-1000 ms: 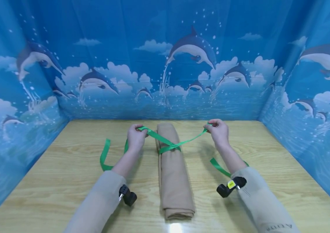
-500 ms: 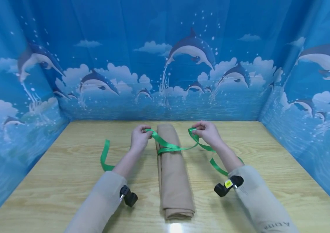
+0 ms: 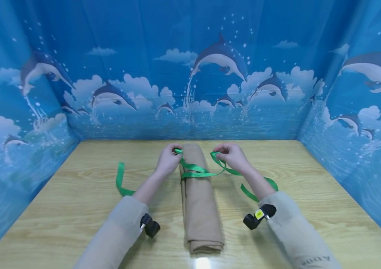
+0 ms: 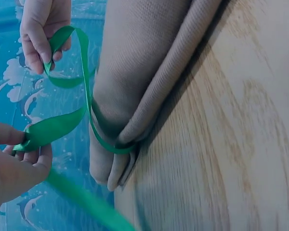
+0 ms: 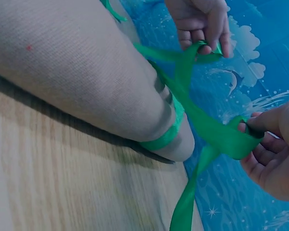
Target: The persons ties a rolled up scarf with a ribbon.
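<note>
A rolled tan cloth [image 3: 203, 213] lies lengthwise on the table, with a green ribbon [image 3: 195, 174] passed round its far part and crossed on top. Left of the roll, my left hand [image 3: 169, 160] pinches one side of the ribbon between thumb and fingers; the left wrist view shows this left hand [image 4: 19, 166] up close. On the other side, my right hand [image 3: 233, 156] pinches the ribbon, which bends into a small loop at the fingertips. In the right wrist view the right hand [image 5: 274, 149] holds that looped ribbon [image 5: 241, 142]. The ribbon sags slackly between both hands and the roll.
One loose ribbon tail [image 3: 120, 179] curls on the table by the left forearm, another tail [image 3: 249, 192] by the right forearm. The wooden table [image 3: 76, 224] is bounded at the back and sides by a blue dolphin-print curtain [image 3: 163, 74].
Both hands have moved inward toward the roll. The ribbon, stretched out to both sides a second ago, has slackened, and a loop has formed at the right fingertips.
</note>
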### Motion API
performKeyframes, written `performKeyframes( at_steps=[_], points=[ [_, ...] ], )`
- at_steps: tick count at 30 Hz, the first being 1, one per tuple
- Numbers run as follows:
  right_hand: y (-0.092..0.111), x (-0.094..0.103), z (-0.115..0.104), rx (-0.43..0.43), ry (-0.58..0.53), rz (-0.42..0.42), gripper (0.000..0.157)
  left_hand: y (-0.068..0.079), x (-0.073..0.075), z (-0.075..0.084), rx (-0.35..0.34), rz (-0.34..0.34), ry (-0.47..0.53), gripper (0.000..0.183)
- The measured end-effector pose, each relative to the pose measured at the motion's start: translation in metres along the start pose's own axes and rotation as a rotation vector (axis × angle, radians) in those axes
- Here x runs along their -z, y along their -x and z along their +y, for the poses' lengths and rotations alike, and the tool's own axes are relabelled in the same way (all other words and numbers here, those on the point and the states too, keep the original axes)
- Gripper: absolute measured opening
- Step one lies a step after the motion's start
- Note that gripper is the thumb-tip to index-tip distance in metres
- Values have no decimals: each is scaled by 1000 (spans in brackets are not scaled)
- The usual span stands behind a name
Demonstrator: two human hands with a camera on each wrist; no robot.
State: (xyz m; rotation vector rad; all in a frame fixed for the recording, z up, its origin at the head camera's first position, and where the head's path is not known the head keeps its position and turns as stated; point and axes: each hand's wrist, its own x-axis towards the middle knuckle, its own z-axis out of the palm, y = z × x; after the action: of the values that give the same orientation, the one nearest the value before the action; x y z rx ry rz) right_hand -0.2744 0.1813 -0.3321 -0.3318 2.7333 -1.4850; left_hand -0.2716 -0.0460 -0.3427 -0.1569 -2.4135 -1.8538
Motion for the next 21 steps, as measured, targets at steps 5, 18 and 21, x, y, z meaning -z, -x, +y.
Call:
performKeyframes(
  at_steps=[5,18,21],
  points=[
    [-1,-7,-2,12,-14,-29,21,0,-8,5,1,-43,79,33],
    [-6,-27,-7,16,-182,-128,36,-1,-11,5,-61,-41,79,23],
    [-8,-31,-8,5,-258,-139,43,-1,-13,5,-63,-66,84,23]
  ],
)
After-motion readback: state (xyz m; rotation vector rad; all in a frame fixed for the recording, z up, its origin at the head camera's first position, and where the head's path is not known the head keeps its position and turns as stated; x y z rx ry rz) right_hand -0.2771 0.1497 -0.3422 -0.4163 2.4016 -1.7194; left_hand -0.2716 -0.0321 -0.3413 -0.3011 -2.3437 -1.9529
